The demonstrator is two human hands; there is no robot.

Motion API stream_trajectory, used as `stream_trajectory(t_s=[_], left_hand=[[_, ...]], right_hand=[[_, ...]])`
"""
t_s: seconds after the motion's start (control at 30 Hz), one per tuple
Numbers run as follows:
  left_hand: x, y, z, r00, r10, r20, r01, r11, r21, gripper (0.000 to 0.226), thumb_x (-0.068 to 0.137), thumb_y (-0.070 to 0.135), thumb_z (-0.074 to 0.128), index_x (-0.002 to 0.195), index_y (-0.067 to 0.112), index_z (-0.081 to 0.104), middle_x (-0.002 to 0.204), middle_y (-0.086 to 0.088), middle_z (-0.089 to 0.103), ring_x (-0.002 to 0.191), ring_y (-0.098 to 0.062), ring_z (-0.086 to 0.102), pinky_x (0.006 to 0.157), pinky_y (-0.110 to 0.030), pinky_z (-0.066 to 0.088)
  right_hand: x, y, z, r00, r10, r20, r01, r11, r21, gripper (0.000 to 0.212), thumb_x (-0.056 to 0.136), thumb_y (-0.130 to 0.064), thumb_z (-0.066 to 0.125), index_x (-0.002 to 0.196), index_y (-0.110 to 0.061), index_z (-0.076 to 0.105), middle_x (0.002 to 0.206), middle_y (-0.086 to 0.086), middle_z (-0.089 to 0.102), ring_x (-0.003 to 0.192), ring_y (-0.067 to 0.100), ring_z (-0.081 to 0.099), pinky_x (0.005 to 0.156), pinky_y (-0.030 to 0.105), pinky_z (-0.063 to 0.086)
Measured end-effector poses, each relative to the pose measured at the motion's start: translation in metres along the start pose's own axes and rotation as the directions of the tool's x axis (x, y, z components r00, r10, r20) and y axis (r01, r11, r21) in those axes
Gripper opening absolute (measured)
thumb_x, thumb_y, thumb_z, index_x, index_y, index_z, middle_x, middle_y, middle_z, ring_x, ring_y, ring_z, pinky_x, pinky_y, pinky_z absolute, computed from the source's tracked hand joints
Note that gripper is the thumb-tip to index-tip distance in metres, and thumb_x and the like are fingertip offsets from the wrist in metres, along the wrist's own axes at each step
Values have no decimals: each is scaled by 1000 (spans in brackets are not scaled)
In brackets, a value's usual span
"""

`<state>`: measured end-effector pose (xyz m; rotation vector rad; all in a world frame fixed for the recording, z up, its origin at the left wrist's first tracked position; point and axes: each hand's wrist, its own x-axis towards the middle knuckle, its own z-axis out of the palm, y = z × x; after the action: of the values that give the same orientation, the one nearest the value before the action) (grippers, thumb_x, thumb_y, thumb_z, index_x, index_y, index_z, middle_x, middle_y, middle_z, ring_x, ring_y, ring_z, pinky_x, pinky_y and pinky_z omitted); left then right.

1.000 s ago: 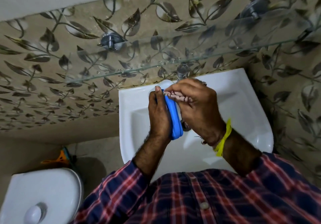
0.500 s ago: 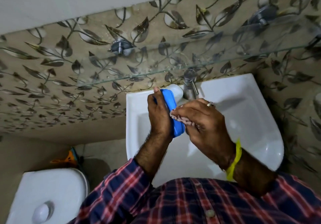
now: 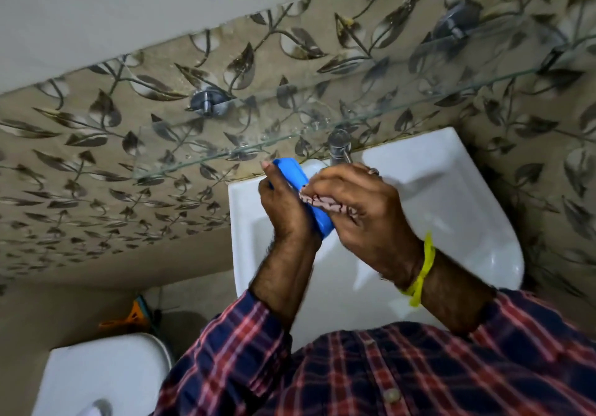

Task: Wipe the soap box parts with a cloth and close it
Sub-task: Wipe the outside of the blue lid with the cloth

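1. The left hand (image 3: 287, 209) holds the blue soap box (image 3: 306, 196) on its edge above the white sink (image 3: 451, 196), fingers curled round its far side.
2. The right hand (image 3: 364, 212) presses a patterned cloth (image 3: 322, 202) on the box, fingers curled round it.
3. The cloth seems to sit higher on the box than half a second ago.

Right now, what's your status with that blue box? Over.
Left hand holds the blue box part on edge above the sink. Right hand presses the cloth against it. Box not closed. Nothing in the way.
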<state>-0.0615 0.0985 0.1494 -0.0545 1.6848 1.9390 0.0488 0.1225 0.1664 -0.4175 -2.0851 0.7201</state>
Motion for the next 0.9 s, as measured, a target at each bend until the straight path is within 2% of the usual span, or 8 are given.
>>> stream_trajectory(t_s=[0.1, 0.17, 0.33, 0.47, 0.6, 0.77, 0.83, 0.9], left_hand=[[11, 6, 1, 994, 61, -85, -54, 994, 92, 53, 107, 51, 39, 91, 7, 62, 62, 5, 53, 49, -8, 52, 49, -19, 43], [11, 1, -2, 996, 16, -90, -6, 994, 105, 58, 106, 55, 37, 106, 3, 62, 74, 0, 53, 59, -13, 54, 56, -23, 45], [9, 1, 3, 996, -61, -67, 59, 998, -24, 52, 105, 56, 39, 81, 13, 56, 66, 2, 50, 61, -18, 53, 67, -32, 46], [10, 6, 4, 982, -158, -108, 152, 986, -64, 51, 105, 58, 37, 88, 13, 55, 83, -5, 55, 74, -24, 58, 74, -36, 50], [3, 3, 7, 967, -191, -167, 182, 981, -68, 55, 107, 55, 33, 82, 11, 54, 77, -4, 55, 61, -19, 58, 47, -20, 47], [-20, 4, 4, 978, -184, 101, 197, 972, -131, 53, 106, 58, 31, 96, 16, 62, 86, -6, 67, 73, -22, 67, 65, -29, 54], [-26, 4, -10, 992, -23, 122, 29, 998, -46, 50, 105, 54, 39, 112, 8, 60, 110, -16, 69, 99, -29, 69, 83, -40, 56], [-25, 10, -33, 852, 479, 210, -518, 829, 211, 51, 101, 46, 55, 125, 1, 48, 128, -22, 57, 121, -25, 57, 102, -37, 45]], right_hand=[[-21, -1, -7, 997, -72, 10, 72, 997, -40, 20, 86, 13, 66, 99, 1, 76, 100, 14, 71, 91, 31, 65, 85, 39, 50], [-22, 0, -6, 999, -33, -11, 33, 999, -34, 23, 84, 15, 67, 98, 0, 76, 100, 13, 71, 90, 31, 66, 82, 42, 51], [-11, 2, 1, 998, -6, -62, 8, 1000, 28, 19, 84, 13, 69, 99, 3, 76, 99, 15, 70, 91, 29, 68, 81, 45, 51], [-30, 0, 2, 993, 35, -112, -35, 999, 0, 20, 84, 9, 72, 103, 2, 75, 104, 17, 69, 96, 31, 67, 84, 43, 52], [-23, -2, 12, 969, 122, -214, -114, 992, 52, 27, 81, -11, 83, 103, 3, 73, 108, 17, 67, 103, 25, 66, 95, 35, 53], [-17, 3, -3, 909, 285, -304, -235, 953, 191, 19, 80, 2, 78, 97, -1, 71, 94, 6, 73, 88, 19, 71, 83, 37, 58], [-11, 6, -14, 926, 279, -256, -236, 954, 187, 19, 78, 3, 77, 96, -3, 72, 92, 4, 74, 84, 18, 72, 81, 33, 59], [-4, 6, -26, 951, 255, -177, -226, 959, 171, 19, 78, 1, 77, 95, -5, 73, 89, 3, 74, 80, 15, 71, 79, 27, 57]])
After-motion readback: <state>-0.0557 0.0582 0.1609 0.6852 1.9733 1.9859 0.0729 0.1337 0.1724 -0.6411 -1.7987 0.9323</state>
